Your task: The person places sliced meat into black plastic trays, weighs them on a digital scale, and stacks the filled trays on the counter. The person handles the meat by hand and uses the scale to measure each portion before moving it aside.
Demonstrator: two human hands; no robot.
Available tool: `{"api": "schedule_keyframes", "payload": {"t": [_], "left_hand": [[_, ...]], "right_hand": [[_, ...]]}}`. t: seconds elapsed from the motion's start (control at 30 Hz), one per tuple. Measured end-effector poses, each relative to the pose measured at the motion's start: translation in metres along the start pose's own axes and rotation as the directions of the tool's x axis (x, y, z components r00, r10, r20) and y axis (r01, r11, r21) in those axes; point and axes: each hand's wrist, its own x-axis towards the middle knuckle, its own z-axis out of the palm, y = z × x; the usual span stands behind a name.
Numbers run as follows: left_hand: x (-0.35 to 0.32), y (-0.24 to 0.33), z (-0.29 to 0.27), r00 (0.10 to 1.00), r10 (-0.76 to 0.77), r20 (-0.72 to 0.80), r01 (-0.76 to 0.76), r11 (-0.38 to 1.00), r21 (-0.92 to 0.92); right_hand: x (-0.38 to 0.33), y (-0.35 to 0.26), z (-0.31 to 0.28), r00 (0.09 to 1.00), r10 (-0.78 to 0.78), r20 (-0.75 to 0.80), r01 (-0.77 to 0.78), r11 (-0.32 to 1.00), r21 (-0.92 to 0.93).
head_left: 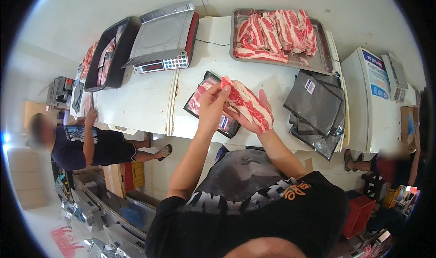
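Right hand (259, 115) lies open, palm up, cradling a strip of sliced meat (247, 104) above the white table (145, 99). Left hand (212, 104) pinches the strip's upper end between thumb and fingers. Just beneath sits a black pouch (204, 101) with meat already in it. To the right, a stack of empty grey bags (315, 108). Farther back, a metal tray of meat slices (323, 54), and a scale (165, 38) beside a black tub (116, 54).

The room had a pale floor (91, 13) and white tables (141, 99) pushed together; bright light came from the left side.
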Motion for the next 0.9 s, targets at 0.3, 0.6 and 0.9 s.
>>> {"api": "schedule_keyframes", "payload": {"t": [0.3, 0.6, 0.9], "left_hand": [[-0.009, 0.003, -0.053, 0.998, -0.017, 0.057, -0.005, 0.935, 0.355], [-0.002, -0.021, -0.049, 0.988, -0.142, 0.064, 0.119, 0.953, 0.279], [-0.005, -0.039, -0.028, 0.985, -0.141, 0.104, 0.069, 0.857, 0.511]], "right_hand": [[-0.021, -0.009, -0.016, 0.982, 0.169, -0.088, -0.159, 0.981, 0.108], [-0.055, -0.017, -0.038, 0.981, 0.097, -0.169, -0.100, 0.995, -0.011], [-0.145, -0.037, -0.027, 0.961, -0.175, -0.216, 0.153, 0.982, -0.114]]}}
